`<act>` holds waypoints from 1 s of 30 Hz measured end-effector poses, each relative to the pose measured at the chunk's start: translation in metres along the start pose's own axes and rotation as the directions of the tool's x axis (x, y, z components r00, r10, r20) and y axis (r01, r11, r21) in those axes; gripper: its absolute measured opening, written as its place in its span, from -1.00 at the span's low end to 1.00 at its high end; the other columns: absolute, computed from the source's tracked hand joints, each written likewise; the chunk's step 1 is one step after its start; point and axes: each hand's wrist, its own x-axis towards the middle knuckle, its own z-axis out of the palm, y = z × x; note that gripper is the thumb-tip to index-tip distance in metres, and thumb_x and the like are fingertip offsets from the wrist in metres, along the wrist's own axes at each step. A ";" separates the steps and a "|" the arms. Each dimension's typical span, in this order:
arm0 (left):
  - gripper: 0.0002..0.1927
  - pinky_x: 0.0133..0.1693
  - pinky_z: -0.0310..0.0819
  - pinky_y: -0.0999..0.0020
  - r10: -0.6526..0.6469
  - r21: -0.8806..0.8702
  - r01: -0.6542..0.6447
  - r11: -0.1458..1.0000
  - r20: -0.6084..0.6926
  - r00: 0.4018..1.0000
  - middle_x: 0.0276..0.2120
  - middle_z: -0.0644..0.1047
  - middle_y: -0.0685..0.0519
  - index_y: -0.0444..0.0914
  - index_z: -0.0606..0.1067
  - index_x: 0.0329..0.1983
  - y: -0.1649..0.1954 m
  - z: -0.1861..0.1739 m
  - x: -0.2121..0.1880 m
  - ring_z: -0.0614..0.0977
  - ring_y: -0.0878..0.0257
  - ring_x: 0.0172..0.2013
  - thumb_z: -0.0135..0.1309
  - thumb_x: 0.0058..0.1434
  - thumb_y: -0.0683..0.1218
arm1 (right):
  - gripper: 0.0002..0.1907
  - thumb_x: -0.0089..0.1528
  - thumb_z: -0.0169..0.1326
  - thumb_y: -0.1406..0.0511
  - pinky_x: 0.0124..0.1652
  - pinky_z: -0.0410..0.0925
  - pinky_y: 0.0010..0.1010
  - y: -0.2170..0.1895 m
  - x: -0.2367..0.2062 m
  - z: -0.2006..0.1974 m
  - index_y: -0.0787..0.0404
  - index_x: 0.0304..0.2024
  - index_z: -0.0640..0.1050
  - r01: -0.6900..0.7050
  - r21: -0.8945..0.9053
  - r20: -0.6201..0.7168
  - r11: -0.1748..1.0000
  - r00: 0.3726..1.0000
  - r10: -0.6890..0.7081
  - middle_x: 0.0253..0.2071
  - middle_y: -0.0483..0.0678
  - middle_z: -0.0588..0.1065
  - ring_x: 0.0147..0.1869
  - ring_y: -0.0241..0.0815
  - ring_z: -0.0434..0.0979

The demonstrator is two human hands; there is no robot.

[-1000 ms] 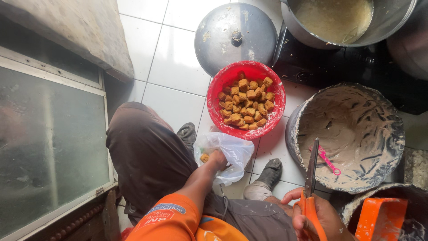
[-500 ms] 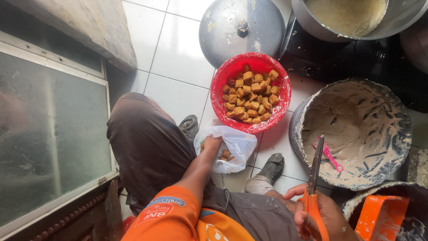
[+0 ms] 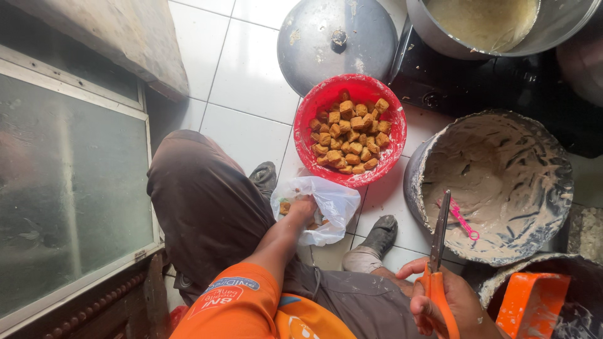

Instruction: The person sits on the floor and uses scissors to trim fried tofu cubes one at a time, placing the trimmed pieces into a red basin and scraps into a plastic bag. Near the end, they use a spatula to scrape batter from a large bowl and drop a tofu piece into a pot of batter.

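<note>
**Left hand digging in the bag, right hand holding scissors up**

So the person is sitting low over a white tiled floor, knees spread, and both hands are busy. The left hand [image 3: 303, 210] is reaching down into a thin clear plastic bag [image 3: 326, 207] lying between the shoes, fingers curled in around the bag's mouth. A few brown fried cubes are showing through the plastic, but I can't tell whether the fingers are actually pinching one or just the bag.

The right hand [image 3: 449, 304] is sitting down at about 5 o'clock in the frame, wrapped closed around the orange handles of a pair of scissors [image 3: 438, 251]. The blades are closed and pointing nearly straight up toward 12 o'clock, so the long axis is running almost vertical, with the tips hanging over the rim of the big batter-smeared basin [image 3: 502, 182].

The key relation: the bag is lying at roughly 10 o'clock from the scissor hand, fairly near, and the left hand is the one already on it. The red bowl [image 3: 349, 132] full of fried cubes is sitting just past the bag at 12 o'clock, touching it. A round metal lid [image 3: 339, 44] is resting on the floor beyond that.
</note>
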 end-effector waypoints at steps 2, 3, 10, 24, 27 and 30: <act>-0.54 0.04 0.55 0.14 -0.022 0.009 0.021 1.000 0.091 0.996 0.19 0.47 -0.08 -0.24 0.49 0.18 -0.001 -0.002 -0.002 0.48 0.04 0.21 0.09 0.19 -0.10 | -0.32 0.09 0.29 0.19 -0.62 0.36 -0.40 -0.003 0.000 0.002 0.43 0.13 0.36 -0.004 0.016 0.008 1.000 1.000 0.004 -0.60 -0.07 0.43 -0.60 -0.24 0.50; -0.53 0.06 0.53 0.13 -0.038 0.016 0.037 0.999 0.137 0.990 0.17 0.48 -0.07 -0.24 0.48 0.21 -0.002 -0.003 -0.003 0.49 0.05 0.21 0.08 0.22 -0.08 | -0.33 0.09 0.29 0.19 -0.63 0.36 -0.40 -0.005 0.000 0.004 0.42 0.12 0.35 -0.005 -0.009 0.008 1.000 1.000 0.005 -0.62 -0.07 0.43 -0.61 -0.23 0.49; -0.70 0.09 0.37 0.15 0.028 0.324 -0.088 0.942 0.184 0.983 0.18 0.49 0.05 -0.10 0.59 0.09 -0.005 -0.013 -0.007 0.49 0.14 0.21 0.03 0.32 -0.07 | -0.28 0.03 0.34 0.17 -0.62 0.38 -0.39 -0.014 -0.001 0.012 0.37 0.10 0.35 -0.041 -0.118 -0.039 0.992 0.999 0.036 -0.65 -0.08 0.40 -0.63 -0.24 0.49; -0.76 -0.04 0.43 0.17 -0.082 0.349 -0.055 0.936 0.368 0.926 -0.10 0.61 0.07 -0.13 0.64 -0.03 -0.012 -0.034 -0.005 0.62 0.17 -0.05 0.09 0.28 -0.05 | -0.22 0.00 0.36 0.13 -0.63 0.34 -0.39 -0.022 -0.012 0.027 0.32 0.15 0.37 -0.046 -0.157 -0.089 0.987 0.996 0.032 -0.67 -0.10 0.37 -0.64 -0.25 0.45; -0.77 -0.08 0.45 0.19 -0.025 0.318 -0.176 0.932 0.539 0.842 -0.16 0.62 0.06 -0.14 0.65 -0.06 0.008 -0.072 0.011 0.63 0.17 -0.10 0.12 0.26 -0.05 | -0.26 0.02 0.34 0.13 -0.64 0.35 -0.40 -0.023 -0.009 0.026 0.32 0.14 0.37 0.006 -0.194 -0.056 0.981 0.998 -0.017 -0.68 -0.11 0.37 -0.65 -0.26 0.46; -0.78 -0.12 0.48 0.20 0.093 0.241 -0.273 0.931 0.568 0.818 -0.22 0.63 0.05 -0.15 0.65 -0.09 0.024 -0.140 0.016 0.64 0.17 -0.16 0.14 0.24 -0.04 | -0.29 0.04 0.34 0.15 -0.64 0.35 -0.40 -0.020 -0.007 0.025 0.37 0.10 0.37 0.052 -0.153 -0.020 0.987 0.998 -0.055 -0.67 -0.09 0.40 -0.65 -0.26 0.47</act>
